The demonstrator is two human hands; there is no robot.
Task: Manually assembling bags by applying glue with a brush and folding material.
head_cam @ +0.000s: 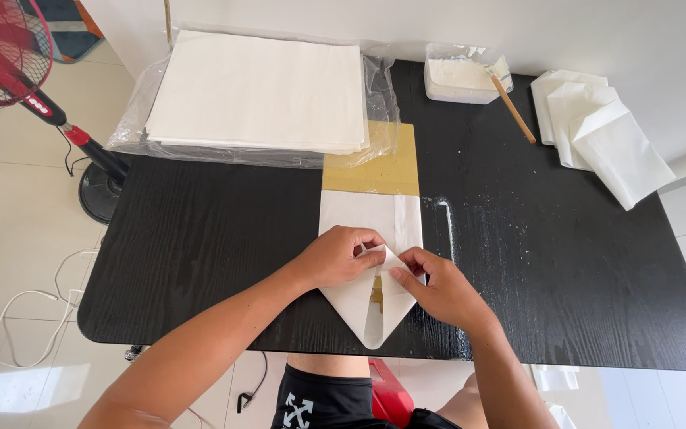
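A white paper sheet [371, 218] lies wrapped around a brown cardboard template [375, 167] on the black table [200, 238]. Its near end is folded into a point [375, 326] at the table's front edge. My left hand [335, 256] presses the left flap inward, fingertips pinching the paper at the centre. My right hand [438, 290] holds the right flap, thumb and forefinger on its folded corner. Both hands meet over the middle of the fold.
A stack of white sheets [260, 91] on clear plastic sits at the back left. A plastic tub of white paste [462, 75] with a wooden-handled brush [514, 107] stands at the back. Finished white paper bags [597, 135] lie back right. A red fan [9, 56] stands left of the table.
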